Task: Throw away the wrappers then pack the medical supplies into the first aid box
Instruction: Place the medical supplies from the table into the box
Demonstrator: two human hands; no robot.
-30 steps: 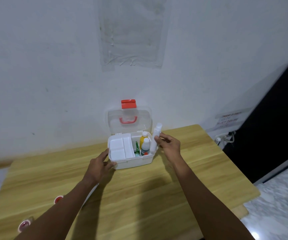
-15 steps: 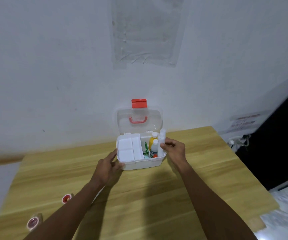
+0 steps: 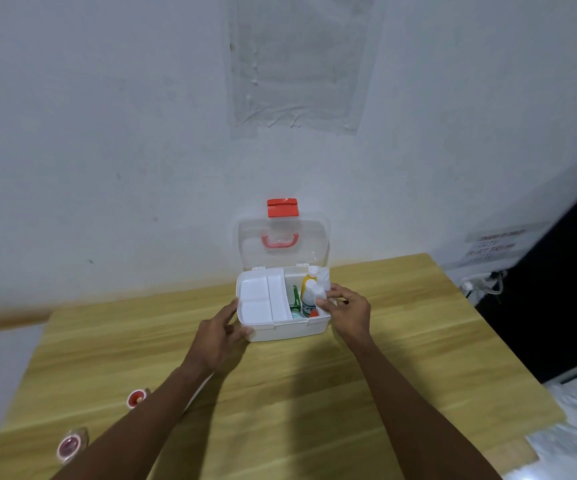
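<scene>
A white first aid box [image 3: 285, 330] stands open near the table's far edge, its clear lid [image 3: 281, 242] with a red handle and red latch leaning back toward the wall. A white divided tray fills its left half. In the right half stand a yellow bottle [image 3: 307, 280], a white bottle [image 3: 309, 299] and a green packet [image 3: 295, 296]. My right hand [image 3: 347, 311] grips a tall white bottle [image 3: 323, 279] at the box's right end, its base down inside the box. My left hand [image 3: 219, 336] holds the box's front left corner.
The light wooden table [image 3: 280, 393] carries two small round red-centred items, one [image 3: 136, 398] near my left forearm and one [image 3: 70, 445] at the front left edge. The wall is right behind the box. A dark panel and cables [image 3: 484, 285] lie to the right.
My right hand has lowered the tall white bottle from beside the box's right rim down into the right compartment. My left hand stays on the box. The view has shifted slightly.
</scene>
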